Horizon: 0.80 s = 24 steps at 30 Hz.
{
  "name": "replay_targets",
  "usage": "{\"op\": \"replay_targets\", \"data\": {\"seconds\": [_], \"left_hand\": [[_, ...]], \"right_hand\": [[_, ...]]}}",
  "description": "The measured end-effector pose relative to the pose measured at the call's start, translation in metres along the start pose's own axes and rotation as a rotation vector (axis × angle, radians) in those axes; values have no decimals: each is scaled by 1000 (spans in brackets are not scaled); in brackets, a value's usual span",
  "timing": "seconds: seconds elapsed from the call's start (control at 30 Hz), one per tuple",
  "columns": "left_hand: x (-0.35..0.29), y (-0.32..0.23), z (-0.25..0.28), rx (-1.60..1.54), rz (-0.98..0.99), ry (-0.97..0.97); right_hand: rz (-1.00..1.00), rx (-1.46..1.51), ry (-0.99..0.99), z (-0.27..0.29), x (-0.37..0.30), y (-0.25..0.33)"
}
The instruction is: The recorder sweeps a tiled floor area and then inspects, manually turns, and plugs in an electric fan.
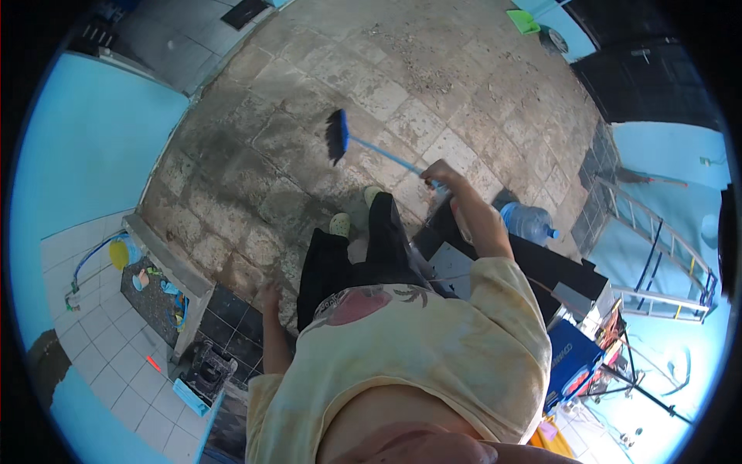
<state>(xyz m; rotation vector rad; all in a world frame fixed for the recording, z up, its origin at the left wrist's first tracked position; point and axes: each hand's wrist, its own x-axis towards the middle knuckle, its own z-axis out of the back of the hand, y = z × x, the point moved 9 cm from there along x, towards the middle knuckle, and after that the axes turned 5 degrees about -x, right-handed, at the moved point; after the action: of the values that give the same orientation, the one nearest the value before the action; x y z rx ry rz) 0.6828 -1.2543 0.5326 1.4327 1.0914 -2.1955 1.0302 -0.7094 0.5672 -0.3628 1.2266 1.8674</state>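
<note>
My right hand (440, 173) is closed round the light blue handle of a broom (386, 155). The handle slants up and to the left to a dark blue head (340, 137) with dark bristles, which is over the stone-tiled floor ahead of my feet. My left hand (270, 295) hangs low at my left side, near the dark tiles, and is blurred, so its fingers cannot be made out. No object shows in it. Green clogs (340, 224) are on my feet.
Loose debris (433, 73) is scattered on the far floor. A green dustpan (524, 22) lies at the far right. Close on my right are a large water bottle (529, 223) and a black cabinet (541, 267). A ladder (657, 240) leans along the right wall. A low ledge (166, 251) borders the left.
</note>
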Motion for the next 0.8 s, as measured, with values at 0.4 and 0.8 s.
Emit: {"op": "replay_targets", "data": {"seconds": [0.4, 0.8], "left_hand": [[-21, 195, -31, -385, 182, 124], [65, 217, -127, -894, 325, 429]], "right_hand": [[-231, -425, -379, 144, 58, 16], [-194, 345, 232, -1, 6, 43]]}}
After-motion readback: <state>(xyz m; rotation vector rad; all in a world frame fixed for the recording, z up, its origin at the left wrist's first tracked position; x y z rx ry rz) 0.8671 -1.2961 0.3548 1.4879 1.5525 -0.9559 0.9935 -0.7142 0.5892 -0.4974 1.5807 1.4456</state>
